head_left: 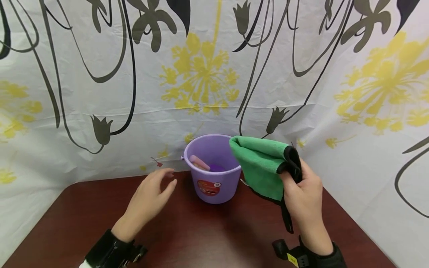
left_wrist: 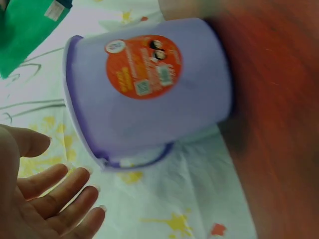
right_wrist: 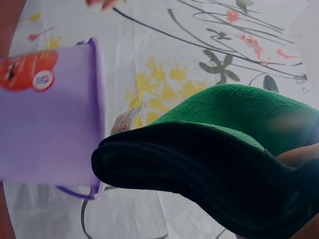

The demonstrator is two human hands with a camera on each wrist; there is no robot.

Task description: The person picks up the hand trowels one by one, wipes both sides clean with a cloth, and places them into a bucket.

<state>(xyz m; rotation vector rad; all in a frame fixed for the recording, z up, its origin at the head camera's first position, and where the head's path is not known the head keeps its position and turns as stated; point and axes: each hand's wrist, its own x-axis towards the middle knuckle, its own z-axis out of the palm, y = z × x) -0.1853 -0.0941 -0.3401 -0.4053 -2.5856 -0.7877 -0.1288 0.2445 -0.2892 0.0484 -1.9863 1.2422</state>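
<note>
My right hand (head_left: 305,193) grips a folded green towel (head_left: 261,163) with black edging by one end, holding it up at the right of a purple bucket (head_left: 228,186). In the head view the towel's far end overlaps the bucket's rim. A small white label (right_wrist: 124,121) sticks out from the towel's edge in the right wrist view. My left hand (head_left: 149,195) hovers to the left of the bucket, its fingers loosely bent and nothing in them. Inside the bucket lies a pink, rounded object (head_left: 200,163), partly hidden by the wall.
The bucket stands upright near the back edge of a dark reddish-brown table (head_left: 187,234). Its purple handle (left_wrist: 149,162) hangs down at the side. Behind it and along the right hangs a white sheet (head_left: 140,111) printed with yellow flowers and grey stems.
</note>
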